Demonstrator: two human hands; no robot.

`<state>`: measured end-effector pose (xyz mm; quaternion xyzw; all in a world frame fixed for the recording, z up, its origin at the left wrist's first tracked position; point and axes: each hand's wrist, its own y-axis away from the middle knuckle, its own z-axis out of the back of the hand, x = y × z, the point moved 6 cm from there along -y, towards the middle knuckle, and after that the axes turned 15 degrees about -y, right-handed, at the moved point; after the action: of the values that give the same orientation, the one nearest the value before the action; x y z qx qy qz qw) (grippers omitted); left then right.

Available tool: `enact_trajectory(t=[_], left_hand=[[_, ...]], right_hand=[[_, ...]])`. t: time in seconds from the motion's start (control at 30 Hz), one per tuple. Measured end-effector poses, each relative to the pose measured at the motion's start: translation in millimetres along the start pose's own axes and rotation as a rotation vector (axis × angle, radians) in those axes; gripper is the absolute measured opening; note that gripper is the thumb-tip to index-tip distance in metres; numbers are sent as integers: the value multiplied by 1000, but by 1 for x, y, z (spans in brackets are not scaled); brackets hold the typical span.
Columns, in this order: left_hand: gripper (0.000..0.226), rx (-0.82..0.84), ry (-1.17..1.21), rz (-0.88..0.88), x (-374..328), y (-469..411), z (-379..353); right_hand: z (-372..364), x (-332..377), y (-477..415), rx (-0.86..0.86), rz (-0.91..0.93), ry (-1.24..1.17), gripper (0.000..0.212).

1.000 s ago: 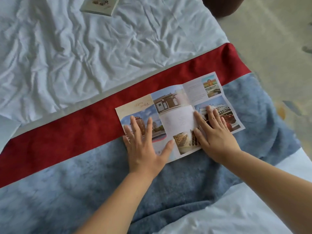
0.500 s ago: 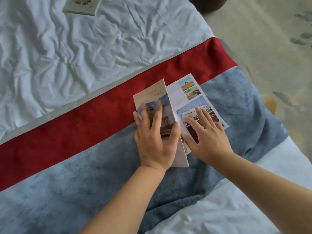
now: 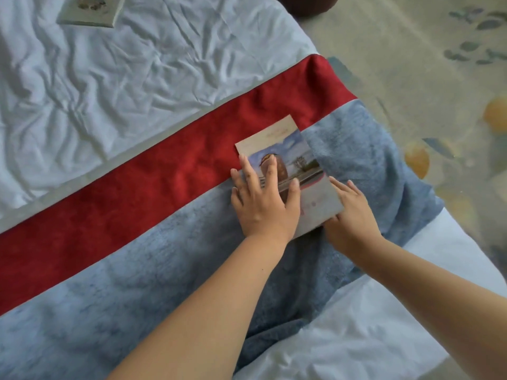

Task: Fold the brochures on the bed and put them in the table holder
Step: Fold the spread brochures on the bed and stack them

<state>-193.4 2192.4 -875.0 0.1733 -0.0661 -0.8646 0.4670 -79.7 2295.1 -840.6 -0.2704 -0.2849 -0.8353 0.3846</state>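
A folded brochure (image 3: 288,149) lies on the bed runner (image 3: 137,196) beneath the flat, straight-fingered left hand (image 3: 263,204); the right hand (image 3: 354,218) rests open against the edge beside it. The paper is thin and light, likely to spring open, and best pinched at that edge.

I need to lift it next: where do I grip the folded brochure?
Probably pinch the brochure by its right long edge, from the right: it lies flat, the left hand covers its left side, and the right hand rests at that edge.
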Motion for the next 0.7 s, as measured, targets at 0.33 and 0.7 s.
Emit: enact_trajectory(t=[0.33, 0.7], left_hand=[[66, -165, -184, -26, 11, -1, -25], [72, -173, -300, -72, 14, 2, -33]], right_hand=[[2, -16, 8, 11, 59, 34, 97], [-32, -17, 20, 188, 115, 226, 85]])
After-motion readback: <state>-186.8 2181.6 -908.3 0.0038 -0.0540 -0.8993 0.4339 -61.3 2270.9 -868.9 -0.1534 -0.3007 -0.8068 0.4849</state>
